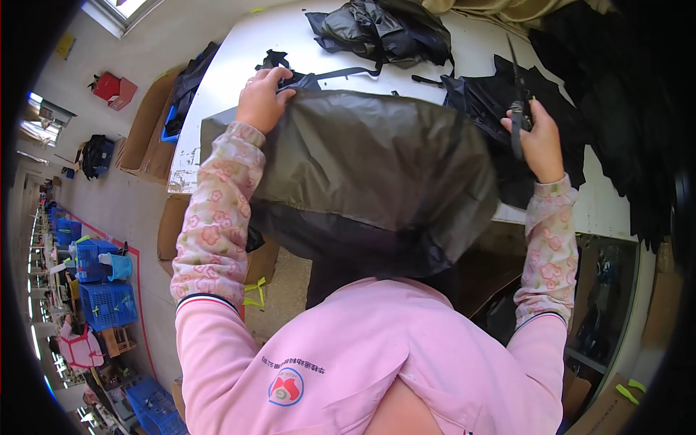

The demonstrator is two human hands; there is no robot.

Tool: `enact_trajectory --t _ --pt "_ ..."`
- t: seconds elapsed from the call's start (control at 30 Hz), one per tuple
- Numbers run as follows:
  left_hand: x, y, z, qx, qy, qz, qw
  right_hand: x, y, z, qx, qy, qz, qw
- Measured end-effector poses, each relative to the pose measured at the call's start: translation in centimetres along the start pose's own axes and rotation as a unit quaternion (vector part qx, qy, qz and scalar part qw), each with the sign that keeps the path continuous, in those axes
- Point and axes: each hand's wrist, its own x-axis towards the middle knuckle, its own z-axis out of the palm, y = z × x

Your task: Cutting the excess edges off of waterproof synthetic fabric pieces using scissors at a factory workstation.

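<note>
A large sheet of shiny dark olive-grey fabric lies over the front of the white table and hangs off its edge toward my lap. At its upper left corner my left hand is closed on the fabric, thumb and fingers pinching near a black strap. Over on the right, my right hand grips black-handled scissors, their blades pointing away from me. Beneath that hand lie black cloth pieces. How far the blades are parted is hard to make out.
A crumpled black bundle sits at the table's far side. Black cloth hangs in a heap along the right. Left of the table stand a cardboard box and, farther off, several blue crates along a red floor line.
</note>
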Motion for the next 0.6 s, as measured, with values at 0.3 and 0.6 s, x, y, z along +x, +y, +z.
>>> enact_trajectory --t 0.3,0.6 --pt "-11.6 15.0 2.4 -0.276 -0.166 0.221 0.921 -14.0 -1.6 6.4 0.154 -0.143 0.124 0.97" --pt "-15.1 15.1 8.6 -0.153 -0.214 0.196 0.945 -20.2 -1.2 12.5 -0.18 -0.205 0.111 0.956"
